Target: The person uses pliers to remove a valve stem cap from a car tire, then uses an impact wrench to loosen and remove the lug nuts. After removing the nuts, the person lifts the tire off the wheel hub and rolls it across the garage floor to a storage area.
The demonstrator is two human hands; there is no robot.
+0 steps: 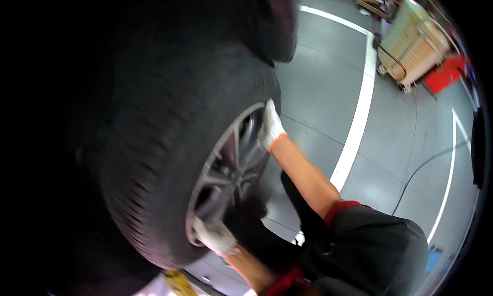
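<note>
A large wheel (241, 180), with a dark tyre (169, 157) and grey spokes, stands under the dark bodywork of a vehicle. On the far part of its rim lies my right hand (270, 127) in a white knitted glove with an orange cuff, its fingers hooked at the rim edge. My left hand (214, 236), also gloved in white, grips the near part of the rim; its fingertips are partly hidden and slightly blurred. The wheel lies between both hands, and my knees are close to its outer face.
Grey tiled floor with a white painted line (359, 111) runs to the right of the wheel. A pale wheeled tank (413, 47) stands at the back right beside a red box (446, 75). A dark hose (418, 167) lies on the floor. Something yellow (178, 283) sits below the tyre.
</note>
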